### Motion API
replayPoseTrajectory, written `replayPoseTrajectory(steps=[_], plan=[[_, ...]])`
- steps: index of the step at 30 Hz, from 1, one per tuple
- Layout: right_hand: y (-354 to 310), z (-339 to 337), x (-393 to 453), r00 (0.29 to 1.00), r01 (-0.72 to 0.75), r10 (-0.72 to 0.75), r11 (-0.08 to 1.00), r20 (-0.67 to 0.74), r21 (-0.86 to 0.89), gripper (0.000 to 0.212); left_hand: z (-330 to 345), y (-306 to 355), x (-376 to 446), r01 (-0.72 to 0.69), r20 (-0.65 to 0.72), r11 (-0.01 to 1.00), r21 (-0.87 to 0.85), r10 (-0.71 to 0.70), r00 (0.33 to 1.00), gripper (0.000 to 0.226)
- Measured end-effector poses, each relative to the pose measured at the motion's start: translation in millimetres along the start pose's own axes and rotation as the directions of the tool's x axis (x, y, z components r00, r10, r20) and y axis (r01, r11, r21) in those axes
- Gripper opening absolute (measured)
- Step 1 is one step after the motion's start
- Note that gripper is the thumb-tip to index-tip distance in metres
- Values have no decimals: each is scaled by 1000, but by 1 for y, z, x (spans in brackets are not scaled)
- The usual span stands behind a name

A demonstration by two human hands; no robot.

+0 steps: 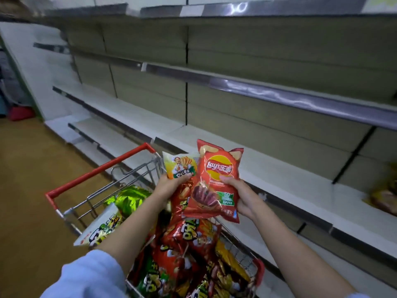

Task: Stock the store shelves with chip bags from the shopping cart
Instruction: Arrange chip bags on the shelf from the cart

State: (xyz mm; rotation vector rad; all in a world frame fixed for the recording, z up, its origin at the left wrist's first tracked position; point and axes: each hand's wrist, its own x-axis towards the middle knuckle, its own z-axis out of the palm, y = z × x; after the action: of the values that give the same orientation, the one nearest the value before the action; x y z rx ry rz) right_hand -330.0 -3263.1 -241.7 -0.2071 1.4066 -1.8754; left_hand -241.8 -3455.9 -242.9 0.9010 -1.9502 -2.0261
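Bare store shelves (pixel 214 117) are running across the view, with the shopping cart (pixel 96 171) sitting just below them, piled with chip bags (pixel 184 250). Above the cart, the right hand (pixel 242 196) is gripping a red chip bag (pixel 217 181), thumb pressing on its front. Beside it, the left hand (pixel 169 186) is clasping a pale yellow bag (pixel 180 164) and another red bag (pixel 182 201) behind, thumb over the yellow one

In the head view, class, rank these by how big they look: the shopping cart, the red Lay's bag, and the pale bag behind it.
1. Shopping cart, clearly largest.
2. Red Lay's bag, held by the right hand.
3. Pale bag, gripped by the left hand; partly hidden, so its true size is unsure.
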Motion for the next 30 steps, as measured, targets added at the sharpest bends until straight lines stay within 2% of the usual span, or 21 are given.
replayPoseTrajectory(steps=[3, 5, 6, 8, 9, 11, 12, 14, 17, 21, 25, 28, 30], plan=[[-4, 0, -25, 999, 44, -44, 999, -31, -13, 55, 23, 9, -12, 4, 155, 1000, 25, -8, 988, 55], [-7, -7, -42, 994, 70, -69, 998, -80, 1, 57, 33, 8, -14, 30, 294, 999, 32, -38, 955, 78], [-9, -12, -52, 991, 80, -77, 997, -106, 22, 57, 35, 6, -12, 49, 344, 999, 13, -50, 937, 80], [-13, -25, -73, 984, 116, -102, 990, -147, 86, 53, 41, 4, -11, 92, 403, 992, -90, -48, 914, 66], [-13, -31, -83, 979, 139, -118, 984, -167, 115, 58, 45, 3, -12, 96, 415, 987, -129, -34, 909, 54], [-16, -43, -102, 964, 190, -160, 974, -214, 126, 86, 57, 2, -16, 89, 429, 984, -152, -15, 903, 30], [-17, -49, -111, 956, 211, -177, 969, -234, 127, 99, 65, 3, -18, 79, 441, 987, -143, -8, 897, 25], [-20, -61, -127, 945, 237, -197, 963, -261, 129, 109, 83, 7, -26, 93, 483, 986, -138, -15, 876, 26], [-28, -71, -161, 920, 292, -240, 947, -309, 134, 106, 116, 13, -49, 135, 610, 983, -129, -28, 792, 29], [-35, -92, -214, 872, 364, -284, 921, -399, 140, 106, 166, 20, -87, 222, 767, 968, -117, -54, 640, 60], [-46, -121, -280, 816, 413, -312, 903, -486, 115, 105, 216, 34, -126, 175, 863, 982, -67, -31, 504, 42], [-66, -142, -332, 745, 482, -370, 874, -554, 64, 105, 253, 57, -150, 84, 924, 995, -50, 14, 381, 79], [-81, -154, -359, 706, 499, -392, 866, -590, 21, 107, 275, 73, -161, 27, 930, 997, -75, 60, 363, 95]])
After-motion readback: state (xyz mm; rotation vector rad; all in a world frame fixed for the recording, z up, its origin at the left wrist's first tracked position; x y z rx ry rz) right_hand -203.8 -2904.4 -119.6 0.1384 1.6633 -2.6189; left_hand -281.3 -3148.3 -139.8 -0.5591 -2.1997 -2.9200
